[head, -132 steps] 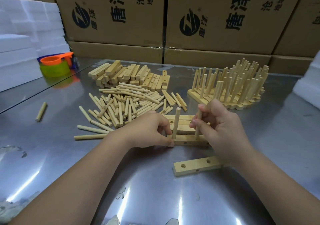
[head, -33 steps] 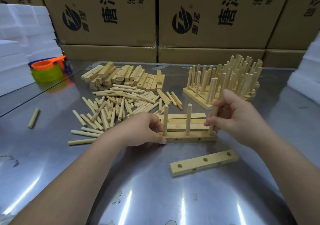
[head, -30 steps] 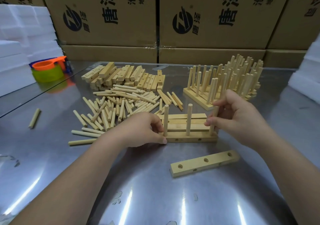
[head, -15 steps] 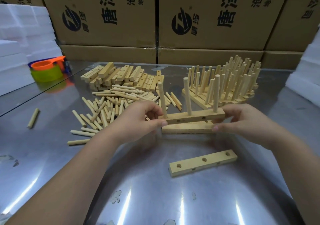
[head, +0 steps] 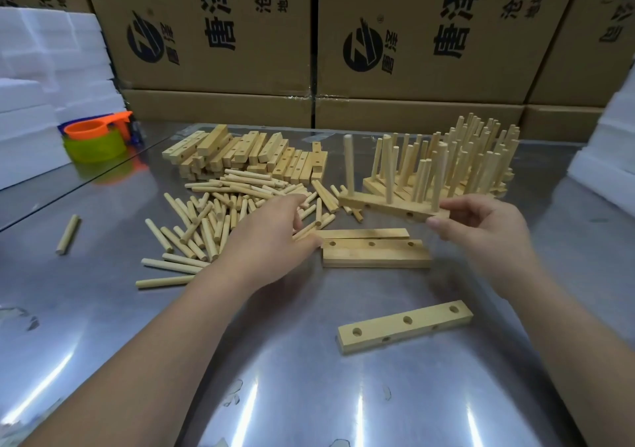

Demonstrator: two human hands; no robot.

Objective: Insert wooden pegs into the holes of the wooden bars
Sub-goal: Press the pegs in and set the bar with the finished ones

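I look down from head height onto a shiny steel table [head: 302, 395]. Printed cardboard boxes [head: 213, 27] are stacked along its far edge.

At the far left sit white foam blocks [head: 34, 109]. Just beside them an orange plastic cup [head: 91, 129] sits in a green cup [head: 94, 147]. 1 stray peg [head: 68, 229] lies alone on the left of the table.

Further right is a wide scatter of loose pegs [head: 206, 219]. Behind it is a heap of empty bars [head: 247, 156] with drilled holes.

My left hand [head: 275, 240] reaches over the right edge of the loose pegs, palm down. Its fingers are stretched out and relaxed and grip nothing. The thumb tip lies just beside the left end of 2 flat bars [head: 374, 254]. These 2 lie side by side on the table in the middle. The nearer one shows 3 empty holes on top.

Above and behind them, lifted off the table, is the pegged bar [head: 388, 207], with 3 pegs standing upright in it. My right hand [head: 481, 230] pinches its right end between thumb and fingertips. The left end of the bar hangs free in the air.

Behind my right hand stands a cluster of finished bars [head: 464, 171]. They are packed close together on the table, with many pegs pointing up.

Closest to me, right of centre, 1 single bar [head: 405, 326] lies flat and apart from the others. It has 3 empty holes on top and smaller holes along its near side.

More white foam [head: 604, 151] sits at the far right edge.
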